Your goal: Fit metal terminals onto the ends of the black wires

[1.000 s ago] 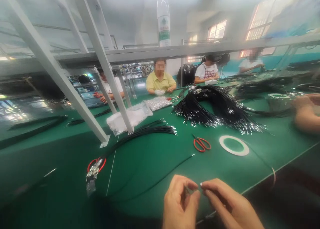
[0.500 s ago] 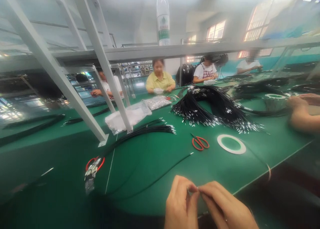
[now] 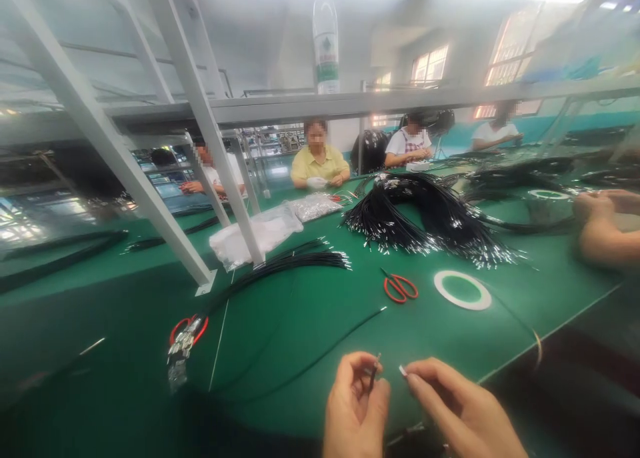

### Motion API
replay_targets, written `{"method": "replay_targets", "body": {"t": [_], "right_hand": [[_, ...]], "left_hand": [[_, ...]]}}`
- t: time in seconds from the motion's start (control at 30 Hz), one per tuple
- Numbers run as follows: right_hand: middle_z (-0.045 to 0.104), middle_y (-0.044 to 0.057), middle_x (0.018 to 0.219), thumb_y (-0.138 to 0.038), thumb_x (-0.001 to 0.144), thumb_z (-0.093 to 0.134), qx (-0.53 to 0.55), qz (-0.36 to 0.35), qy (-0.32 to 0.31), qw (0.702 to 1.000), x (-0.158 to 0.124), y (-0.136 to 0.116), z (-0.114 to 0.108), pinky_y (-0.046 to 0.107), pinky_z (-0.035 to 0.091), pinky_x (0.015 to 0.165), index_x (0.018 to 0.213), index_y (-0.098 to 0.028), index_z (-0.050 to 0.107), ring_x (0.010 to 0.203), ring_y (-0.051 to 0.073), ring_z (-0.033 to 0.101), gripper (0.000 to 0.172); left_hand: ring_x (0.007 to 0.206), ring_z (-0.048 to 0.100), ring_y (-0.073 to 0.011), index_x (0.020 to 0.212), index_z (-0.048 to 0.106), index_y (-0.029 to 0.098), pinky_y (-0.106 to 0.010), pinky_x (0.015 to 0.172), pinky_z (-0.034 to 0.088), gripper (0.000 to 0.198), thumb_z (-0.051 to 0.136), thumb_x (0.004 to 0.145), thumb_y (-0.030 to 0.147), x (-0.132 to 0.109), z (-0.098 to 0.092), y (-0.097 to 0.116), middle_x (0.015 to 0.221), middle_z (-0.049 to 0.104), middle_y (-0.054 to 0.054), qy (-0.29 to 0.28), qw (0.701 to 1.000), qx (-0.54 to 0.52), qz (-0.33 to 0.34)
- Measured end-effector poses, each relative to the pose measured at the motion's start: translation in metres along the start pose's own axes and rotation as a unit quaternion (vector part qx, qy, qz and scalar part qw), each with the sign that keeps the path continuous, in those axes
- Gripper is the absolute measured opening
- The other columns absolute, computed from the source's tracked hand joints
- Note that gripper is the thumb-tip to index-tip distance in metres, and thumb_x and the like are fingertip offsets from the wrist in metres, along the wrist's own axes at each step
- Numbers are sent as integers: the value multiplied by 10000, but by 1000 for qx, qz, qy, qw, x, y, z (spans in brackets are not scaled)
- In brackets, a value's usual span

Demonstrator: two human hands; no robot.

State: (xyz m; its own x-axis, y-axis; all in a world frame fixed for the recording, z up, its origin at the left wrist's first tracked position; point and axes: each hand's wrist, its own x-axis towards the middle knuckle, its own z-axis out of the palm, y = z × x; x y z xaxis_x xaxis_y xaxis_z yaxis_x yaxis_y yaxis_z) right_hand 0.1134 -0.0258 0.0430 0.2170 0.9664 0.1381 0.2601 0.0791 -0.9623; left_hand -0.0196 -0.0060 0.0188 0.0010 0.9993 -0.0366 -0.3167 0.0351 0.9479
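The work surface is a long green bench mat [image 3: 310, 325] under a white steel frame [image 3: 150, 198], with other people seated along the far edge and a co-worker's forearm [image 3: 597, 235] entering from the right. On the mat lie a large bundle of black wires [image 3: 425, 221] with bare tinned ends, a smaller fanned bundle [image 3: 295, 265], red-handled scissors [image 3: 399, 287], a white tape ring [image 3: 463, 289] and clear plastic bags [image 3: 260, 235]. My left hand [image 3: 353, 408] is closed in a pinch: thumb and forefinger press together on the end of a single black wire [image 3: 320, 355], whose short tip stands up just above the fingertips while the rest of it trails away across the mat toward the scissors. My right hand [image 3: 460, 411] is also closed in a pinch, holding a small white terminal piece [image 3: 403, 371] at the fingertips (too small to identify further). The two pinches sit near each other with a narrow gap between; the wire tip and the white piece are apart, not touching. Risk assessment, as judged from this position: the white piece is held by very little of its surface, so any roll of my right fingertips could drop it onto the mat or over the near edge. The wire tip is thin and stands free, so an off-axis approach could bend it or splay its strands. The long trailing length could also snag on the mat and pull the tip out of line.
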Motion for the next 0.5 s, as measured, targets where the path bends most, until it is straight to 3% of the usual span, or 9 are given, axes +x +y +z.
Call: {"method": "replay_targets", "body": {"t": [0.17, 0.5], "right_hand": [[676, -8, 645, -455, 819, 626, 24, 25, -22, 999, 2, -3, 6, 234, 477, 538, 763, -228, 726, 607, 187, 635, 254], [721, 4, 662, -447, 785, 677, 82, 35, -34, 995, 9, -14, 16, 222, 516, 565, 724, -208, 736, 616, 182, 656, 253]], "left_hand": [[531, 505, -93, 826, 670, 144, -221, 534, 425, 501, 791, 656, 600, 4, -1, 0, 668, 621, -8, -5, 1000, -10, -24], [483, 465, -69, 787, 656, 132, -187, 461, 382, 502, 830, 617, 571, 7, 0, -1, 610, 600, 14, -12, 997, -51, -55]]}}
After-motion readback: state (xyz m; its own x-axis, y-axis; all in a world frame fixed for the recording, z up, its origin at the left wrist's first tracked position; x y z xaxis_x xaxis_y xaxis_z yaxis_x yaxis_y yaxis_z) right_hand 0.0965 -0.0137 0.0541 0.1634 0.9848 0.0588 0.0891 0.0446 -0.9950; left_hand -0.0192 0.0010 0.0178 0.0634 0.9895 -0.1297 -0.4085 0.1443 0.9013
